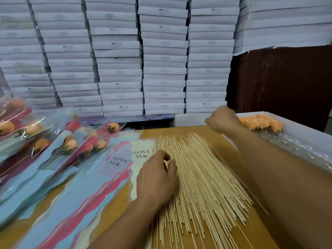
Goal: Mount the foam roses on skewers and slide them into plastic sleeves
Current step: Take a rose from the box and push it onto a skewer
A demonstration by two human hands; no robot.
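Both hands work: the left hand pinches at the skewers and should isolate one, while the right hand, grip clenched, nears the foam roses.

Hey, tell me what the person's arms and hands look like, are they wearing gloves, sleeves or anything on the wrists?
Both forearms are bare as far as the picture shows, with no sleeves. The left hand and right hand wear no gloves. No watch, bracelet or ring is visible, though the right hand is somewhat blurred.
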